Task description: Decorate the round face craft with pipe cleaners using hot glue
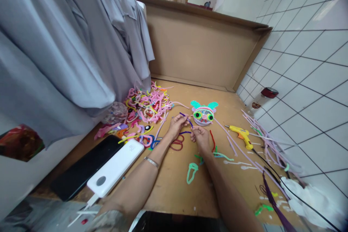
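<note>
A dark blue pipe cleaner [190,122] runs between my two hands over the middle of the board. One part of it is pinched in the fingers of my left hand [178,125], and my right hand [200,136] grips it lower down. Just beyond them stands a round animal face [203,116] with green ears and big yellow-rimmed eyes. Partly behind my left wrist lie red-handled scissors [178,143]. A green pipe cleaner loop [192,172] rests nearer me, and a red pipe cleaner piece [212,140] is beside my right hand.
A tangled heap of pipe cleaners [152,103] lies to the left, near a white power bank [116,168] and a black phone-like slab [87,166]. On the right are a yellow glue gun [241,136], lilac pipe cleaners [265,141] and a red-lidded jar [262,100]. Cardboard [201,47] rises behind.
</note>
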Demonstrator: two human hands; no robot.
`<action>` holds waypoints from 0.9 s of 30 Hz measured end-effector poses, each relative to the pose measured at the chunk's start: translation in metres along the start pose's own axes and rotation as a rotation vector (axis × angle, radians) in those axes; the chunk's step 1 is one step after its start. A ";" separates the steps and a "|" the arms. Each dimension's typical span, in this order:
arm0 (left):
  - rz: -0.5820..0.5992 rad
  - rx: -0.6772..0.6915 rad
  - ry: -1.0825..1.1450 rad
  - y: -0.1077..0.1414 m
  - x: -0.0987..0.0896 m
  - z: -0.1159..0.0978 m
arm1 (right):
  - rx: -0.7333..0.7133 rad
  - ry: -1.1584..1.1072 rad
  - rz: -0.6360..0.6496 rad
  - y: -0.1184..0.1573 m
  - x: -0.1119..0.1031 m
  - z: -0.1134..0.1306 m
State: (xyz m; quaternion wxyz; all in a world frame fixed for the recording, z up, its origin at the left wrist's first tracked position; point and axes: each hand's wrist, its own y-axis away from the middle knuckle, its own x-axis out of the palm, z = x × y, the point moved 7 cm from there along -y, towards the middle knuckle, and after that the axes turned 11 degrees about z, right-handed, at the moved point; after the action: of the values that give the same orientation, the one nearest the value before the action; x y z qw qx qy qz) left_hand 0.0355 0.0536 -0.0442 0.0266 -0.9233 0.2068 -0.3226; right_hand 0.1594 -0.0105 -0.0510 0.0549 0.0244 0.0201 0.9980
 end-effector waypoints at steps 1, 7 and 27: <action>0.007 -0.002 -0.025 0.000 0.000 0.001 | -0.002 -0.002 0.001 0.001 0.000 0.001; -0.010 -0.048 -0.085 0.001 -0.002 0.003 | -0.008 0.013 0.035 0.003 0.005 0.007; -0.103 -0.110 0.188 0.007 -0.001 0.009 | 0.025 -0.238 0.150 0.009 0.032 0.005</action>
State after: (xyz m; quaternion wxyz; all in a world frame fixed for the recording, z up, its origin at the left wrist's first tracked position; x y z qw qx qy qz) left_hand 0.0374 0.0469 -0.0529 -0.0602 -0.8984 0.1783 -0.3969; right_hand 0.1271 -0.0156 -0.0439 -0.0182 0.1448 0.0242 0.9890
